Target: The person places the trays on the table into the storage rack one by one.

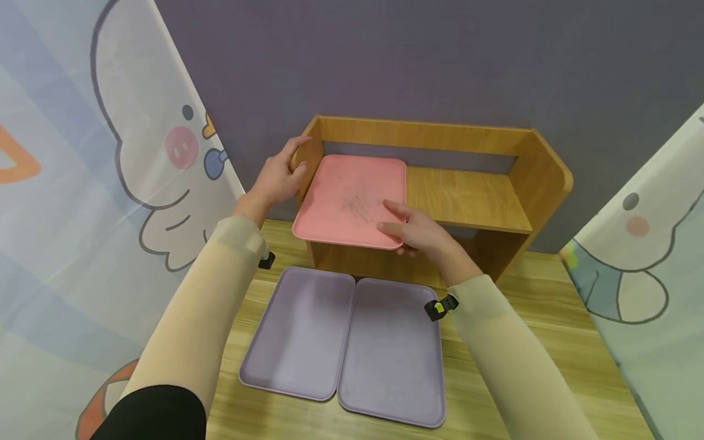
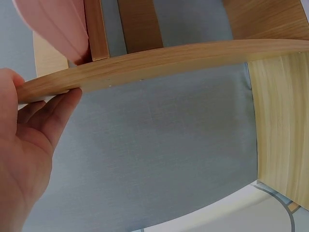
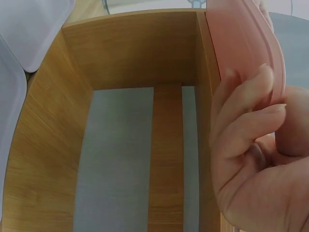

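One pink tray (image 1: 352, 195) is being pinched by right hand (image 1: 422, 233), shelf (image 1: 467, 195) by left hand (image 1: 276, 177). Seemingly mostly placed, front overhang being left uncorrected.

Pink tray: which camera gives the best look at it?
The head view: nearly all of the pink tray shows from above. The left wrist view catches only a piece, upper left; the right wrist view, a part near the edge, gripped by the right hand.

Upper tray (image 1: 343, 195) at left on shelf (image 1: 470, 198), two lower trays (image 1: 302, 333) side by side before shelf, on table (image 1: 555, 348)
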Motion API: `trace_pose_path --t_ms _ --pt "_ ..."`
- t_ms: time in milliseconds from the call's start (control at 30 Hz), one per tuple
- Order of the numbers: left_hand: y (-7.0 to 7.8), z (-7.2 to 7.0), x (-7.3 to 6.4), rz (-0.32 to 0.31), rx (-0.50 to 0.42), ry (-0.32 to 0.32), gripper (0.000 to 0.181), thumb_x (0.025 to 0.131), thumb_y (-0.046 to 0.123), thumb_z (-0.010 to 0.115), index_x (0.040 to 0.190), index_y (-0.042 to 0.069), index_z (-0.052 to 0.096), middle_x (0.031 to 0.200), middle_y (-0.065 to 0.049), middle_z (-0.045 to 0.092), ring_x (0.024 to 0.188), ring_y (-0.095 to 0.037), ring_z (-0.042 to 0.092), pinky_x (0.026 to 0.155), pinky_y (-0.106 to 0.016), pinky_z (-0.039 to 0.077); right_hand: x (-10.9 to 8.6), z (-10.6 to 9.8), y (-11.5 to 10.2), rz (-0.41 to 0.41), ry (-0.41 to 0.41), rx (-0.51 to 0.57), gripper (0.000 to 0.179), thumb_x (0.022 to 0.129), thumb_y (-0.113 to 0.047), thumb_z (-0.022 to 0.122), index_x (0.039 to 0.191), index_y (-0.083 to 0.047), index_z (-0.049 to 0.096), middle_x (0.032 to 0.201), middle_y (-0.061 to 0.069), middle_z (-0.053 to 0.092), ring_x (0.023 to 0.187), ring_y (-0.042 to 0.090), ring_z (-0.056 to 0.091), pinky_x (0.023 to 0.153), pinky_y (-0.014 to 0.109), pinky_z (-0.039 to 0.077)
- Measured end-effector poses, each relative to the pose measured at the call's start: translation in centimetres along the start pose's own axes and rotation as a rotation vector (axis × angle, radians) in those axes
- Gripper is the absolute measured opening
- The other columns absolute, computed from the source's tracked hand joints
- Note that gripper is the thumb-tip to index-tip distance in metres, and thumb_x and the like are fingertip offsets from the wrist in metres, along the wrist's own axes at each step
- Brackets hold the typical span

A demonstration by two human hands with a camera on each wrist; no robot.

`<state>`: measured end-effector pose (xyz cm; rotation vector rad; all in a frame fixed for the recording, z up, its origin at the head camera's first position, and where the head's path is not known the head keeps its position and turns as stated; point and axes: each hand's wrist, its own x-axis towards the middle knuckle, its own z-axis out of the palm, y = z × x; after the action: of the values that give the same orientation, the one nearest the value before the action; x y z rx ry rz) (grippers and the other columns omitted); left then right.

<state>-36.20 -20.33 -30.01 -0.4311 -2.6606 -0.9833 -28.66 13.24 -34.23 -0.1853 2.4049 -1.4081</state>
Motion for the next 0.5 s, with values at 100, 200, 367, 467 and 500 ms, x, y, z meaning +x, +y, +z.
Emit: trace_pose_path --t_ms 100,200,367,467,500 --pt "0.14 0.05 -0.03 -0.001 0.003 -0.001 0.058 0.112 0.03 0.049 0.168 0.039 0.04 0.088 -0.019 0.072 0.063 -0.022 0.068 0.057 -0.032 0.051 0.3 -0.13 -0.31 -0.004 -0.014 0.005 0.075 0.107 -0.045 0.07 0.173 -0.041 0.033 0.059 -0.007 0.047 0.055 0.014 0.061 0.053 0.028 0.042" --pt "0.23 0.1 0.0 -0.001 0.005 0.001 0.057 0.112 0.029 0.05 0.168 0.038 0.04 0.088 -0.02 0.072 0.063 -0.021 0.067 0.057 -0.032 0.051 0.54 -0.25 -0.49 -0.005 -0.015 0.006 0.075 0.108 -0.045 0.07 0.173 -0.041 0.033 0.059 -0.008 0.047 0.052 0.011 0.059 0.051 0.027 0.041" --pt "0.33 0.19 0.05 -0.001 0.006 0.006 0.058 0.112 0.029 0.05 0.168 0.038 0.041 0.095 -0.018 0.072 0.063 -0.019 0.065 0.058 -0.031 0.051 0.82 -0.41 -0.54 -0.01 -0.008 0.002 0.074 0.108 -0.044 0.07 0.173 -0.04 0.034 0.059 -0.008 0.047 0.051 0.01 0.057 0.05 0.025 0.041" --pt "0.29 0.27 0.19 0.008 0.023 0.008 0.057 0.112 0.029 0.049 0.168 0.038 0.04 0.076 -0.01 0.064 0.057 -0.018 0.057 0.057 -0.032 0.048 0.82 -0.5 -0.52 -0.01 -0.005 0.005 0.074 0.107 -0.044 0.071 0.172 -0.041 0.035 0.059 -0.008 0.047 0.051 0.01 0.056 0.05 0.025 0.041" --pt "0.26 0.31 0.25 0.012 0.026 0.009 0.057 0.112 0.029 0.049 0.168 0.038 0.04 0.07 -0.007 0.059 0.055 -0.017 0.055 0.056 -0.033 0.047 0.81 -0.53 -0.5 -0.009 -0.004 0.006 0.074 0.107 -0.044 0.071 0.172 -0.041 0.036 0.059 -0.008 0.047 0.051 0.01 0.055 0.05 0.025 0.041"
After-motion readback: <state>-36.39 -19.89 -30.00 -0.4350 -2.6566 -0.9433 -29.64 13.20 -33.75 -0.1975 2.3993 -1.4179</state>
